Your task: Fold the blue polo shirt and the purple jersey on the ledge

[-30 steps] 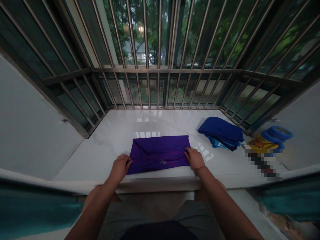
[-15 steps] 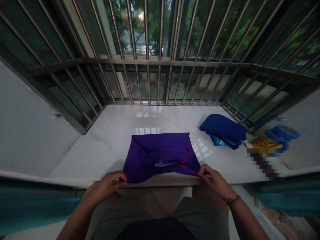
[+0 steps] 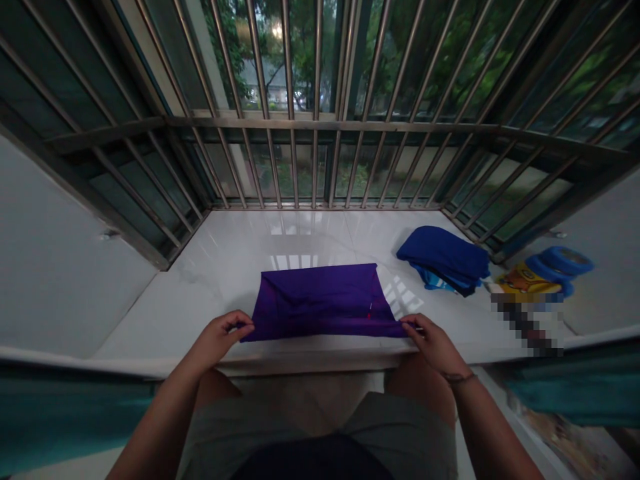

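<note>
A purple garment [image 3: 320,300], probably a shirt, lies folded into a wide shape on the white sill near its front edge. My left hand [image 3: 225,337] pinches its near left corner between thumb and fingers. At the near right corner, my right hand [image 3: 427,337] pinches the cloth in the same way. The near edge is pulled fairly straight between both hands and looks doubled over. A small red mark shows on the cloth toward the right.
A folded stack of blue clothes [image 3: 445,257] sits on the white tiled sill [image 3: 200,280] to the right. Beyond it are a blue and yellow container [image 3: 540,277] and a blurred-out item. Metal window bars [image 3: 315,167] close off the back; teal curtains [image 3: 75,413] hang at both sides.
Both hands have moved forward and up, taking the garment's near edge away from me. The edge now lies straighter over the cloth, covering the white print that showed before.
</note>
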`<act>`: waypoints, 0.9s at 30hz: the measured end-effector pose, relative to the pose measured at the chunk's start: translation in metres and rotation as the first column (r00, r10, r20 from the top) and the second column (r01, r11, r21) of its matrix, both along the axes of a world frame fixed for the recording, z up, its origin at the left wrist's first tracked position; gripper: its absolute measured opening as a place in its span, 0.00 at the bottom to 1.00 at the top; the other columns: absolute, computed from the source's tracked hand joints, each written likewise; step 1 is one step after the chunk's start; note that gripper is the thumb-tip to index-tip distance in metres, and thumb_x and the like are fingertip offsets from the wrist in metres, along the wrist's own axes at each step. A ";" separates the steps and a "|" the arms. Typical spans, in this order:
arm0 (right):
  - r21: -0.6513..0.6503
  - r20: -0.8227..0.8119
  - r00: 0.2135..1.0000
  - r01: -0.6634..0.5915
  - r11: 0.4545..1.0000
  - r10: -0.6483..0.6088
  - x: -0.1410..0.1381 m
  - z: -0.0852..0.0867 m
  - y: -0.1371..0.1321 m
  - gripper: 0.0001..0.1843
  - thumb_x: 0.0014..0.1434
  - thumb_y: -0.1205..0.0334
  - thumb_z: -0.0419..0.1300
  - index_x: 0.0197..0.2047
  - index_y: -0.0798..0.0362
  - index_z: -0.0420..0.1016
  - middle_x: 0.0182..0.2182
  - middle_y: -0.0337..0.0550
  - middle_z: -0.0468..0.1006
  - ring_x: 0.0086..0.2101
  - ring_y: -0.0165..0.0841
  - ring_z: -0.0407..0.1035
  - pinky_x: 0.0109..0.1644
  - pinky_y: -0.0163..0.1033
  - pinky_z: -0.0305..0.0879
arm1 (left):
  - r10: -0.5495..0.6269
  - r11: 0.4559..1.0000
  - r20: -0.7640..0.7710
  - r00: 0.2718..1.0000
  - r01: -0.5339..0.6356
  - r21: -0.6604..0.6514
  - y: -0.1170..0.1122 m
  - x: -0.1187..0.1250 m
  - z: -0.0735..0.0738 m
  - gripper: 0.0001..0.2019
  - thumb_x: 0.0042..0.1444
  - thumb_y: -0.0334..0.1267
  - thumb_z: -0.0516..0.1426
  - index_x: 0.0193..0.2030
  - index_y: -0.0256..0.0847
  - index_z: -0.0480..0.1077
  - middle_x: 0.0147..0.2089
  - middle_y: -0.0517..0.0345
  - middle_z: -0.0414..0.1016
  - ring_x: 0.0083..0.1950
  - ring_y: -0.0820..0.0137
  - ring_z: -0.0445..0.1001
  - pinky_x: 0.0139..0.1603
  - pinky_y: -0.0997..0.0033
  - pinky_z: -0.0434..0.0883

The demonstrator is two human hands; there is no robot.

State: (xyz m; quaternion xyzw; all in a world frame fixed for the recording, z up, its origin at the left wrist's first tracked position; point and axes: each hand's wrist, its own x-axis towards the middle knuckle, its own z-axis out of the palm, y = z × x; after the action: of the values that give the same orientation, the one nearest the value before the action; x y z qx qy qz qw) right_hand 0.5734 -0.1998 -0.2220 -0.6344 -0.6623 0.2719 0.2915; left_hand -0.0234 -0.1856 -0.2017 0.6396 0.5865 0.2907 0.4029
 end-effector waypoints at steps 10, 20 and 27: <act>0.003 0.274 0.943 0.197 0.980 -0.191 -0.025 -0.034 0.013 0.22 0.72 0.49 0.58 0.60 0.52 0.79 0.46 0.55 0.86 0.43 0.46 0.84 0.53 0.49 0.79 | 0.060 0.998 -0.310 0.949 -0.054 0.026 0.032 0.011 -0.047 0.15 0.60 0.55 0.62 0.41 0.47 0.81 0.33 0.59 0.81 0.37 0.61 0.80 0.43 0.64 0.72; -0.156 0.599 0.777 0.348 0.924 -0.192 -0.060 -0.037 -0.013 0.18 0.82 0.51 0.56 0.56 0.55 0.80 0.50 0.63 0.87 0.52 0.49 0.84 0.56 0.46 0.73 | 0.133 0.989 -0.199 0.971 -0.116 0.097 0.027 -0.003 -0.063 0.22 0.55 0.62 0.65 0.46 0.47 0.82 0.34 0.60 0.79 0.34 0.62 0.78 0.40 0.64 0.73; -0.260 0.541 0.822 0.363 0.895 -0.176 -0.057 -0.010 0.007 0.22 0.83 0.50 0.54 0.54 0.57 0.83 0.47 0.62 0.90 0.49 0.47 0.86 0.50 0.43 0.72 | 0.148 0.981 -0.231 0.962 -0.113 0.158 0.022 0.002 -0.066 0.19 0.60 0.61 0.63 0.37 0.47 0.79 0.33 0.59 0.79 0.34 0.63 0.77 0.40 0.64 0.72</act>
State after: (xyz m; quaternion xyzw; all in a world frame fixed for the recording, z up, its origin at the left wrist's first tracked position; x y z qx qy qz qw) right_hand 0.5168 -0.1926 -0.2321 -0.8131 -0.5573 0.1658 0.0262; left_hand -0.0211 -0.1639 -0.2682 0.6575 0.6498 0.2780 0.2611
